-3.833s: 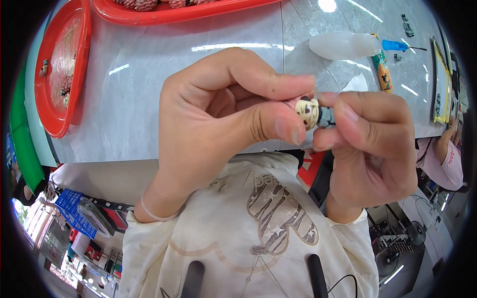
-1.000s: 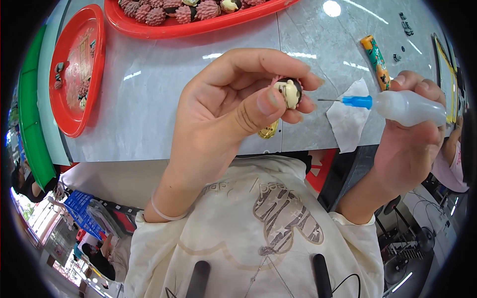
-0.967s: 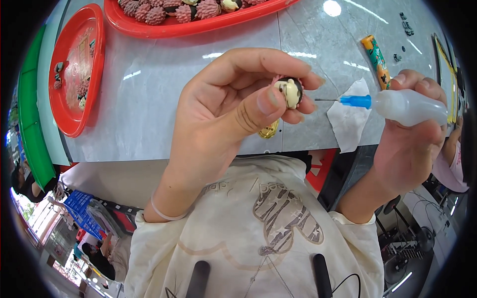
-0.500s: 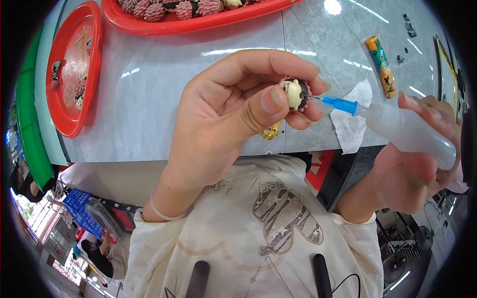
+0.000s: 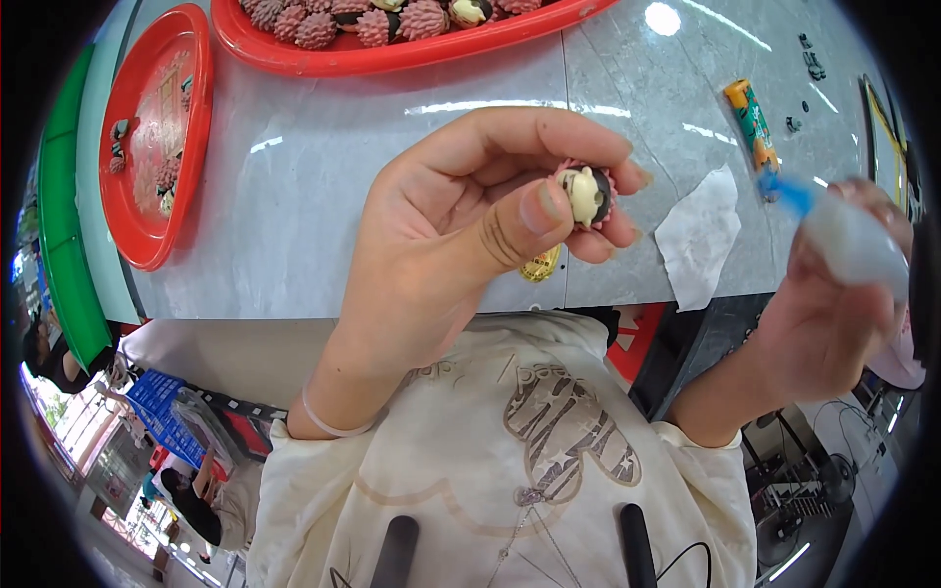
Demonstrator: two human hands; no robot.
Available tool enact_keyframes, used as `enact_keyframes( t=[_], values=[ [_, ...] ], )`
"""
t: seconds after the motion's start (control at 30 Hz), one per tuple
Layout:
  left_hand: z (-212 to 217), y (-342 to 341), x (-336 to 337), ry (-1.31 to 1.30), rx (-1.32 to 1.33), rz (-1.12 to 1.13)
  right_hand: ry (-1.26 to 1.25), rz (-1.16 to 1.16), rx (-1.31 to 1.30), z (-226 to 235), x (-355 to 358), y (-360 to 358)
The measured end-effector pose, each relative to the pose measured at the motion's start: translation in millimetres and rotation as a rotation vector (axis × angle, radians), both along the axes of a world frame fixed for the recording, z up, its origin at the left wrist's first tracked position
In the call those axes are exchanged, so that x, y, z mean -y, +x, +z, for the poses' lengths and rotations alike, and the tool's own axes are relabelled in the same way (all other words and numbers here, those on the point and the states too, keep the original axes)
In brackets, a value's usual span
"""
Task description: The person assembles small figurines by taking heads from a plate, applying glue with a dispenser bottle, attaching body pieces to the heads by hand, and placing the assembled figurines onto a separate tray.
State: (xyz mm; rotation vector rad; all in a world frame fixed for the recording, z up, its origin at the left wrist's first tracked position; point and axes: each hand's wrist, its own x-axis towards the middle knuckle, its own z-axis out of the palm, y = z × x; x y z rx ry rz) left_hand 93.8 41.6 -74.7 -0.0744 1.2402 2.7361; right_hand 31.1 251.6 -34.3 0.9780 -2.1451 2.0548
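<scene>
Between the thumb and fingers of my left hand is a small figurine head, cream in front with dark and ridged pink parts behind. A small hole shows in its cream side. My right hand is wrapped round a translucent squeeze bottle with a blue needle tip, both smeared by motion. The tip is well apart from the figurine, off to the right. Partly hidden under my left fingers lies a round gold piece on the table.
A large red tray with several pink figurine pieces stands at the back. A smaller red tray is at left, beside a green tray. White tissue, a yellow-and-green tube and small dark parts lie on the right.
My right hand has drawn the bottle away to the right, so the needle tip has left the figurine. My left hand still holds the figurine almost where it was.
</scene>
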Motion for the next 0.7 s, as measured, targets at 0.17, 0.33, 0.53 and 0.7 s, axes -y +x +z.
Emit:
enact_keyframes(
  t=[0.17,0.33,0.53,0.7],
  values=[
    [7.1,1.5,-3.1,0.002,0.052,-0.004,0.066,-0.176,0.027,-13.5,26.8,-7.0],
    [3.2,7.4,-2.7,-0.027,0.066,0.078,0.275,-0.254,-0.109,-28.6,44.3,-16.4],
    [4.6,4.4,-3.4,-0.073,0.062,0.067,0.451,-0.131,-0.154,-19.9,26.0,-31.0],
    [7.8,2.7,-5.6,-0.048,0.074,0.066,0.708,-0.412,-0.035,0.6,-42.6,-64.6]
  ],
)
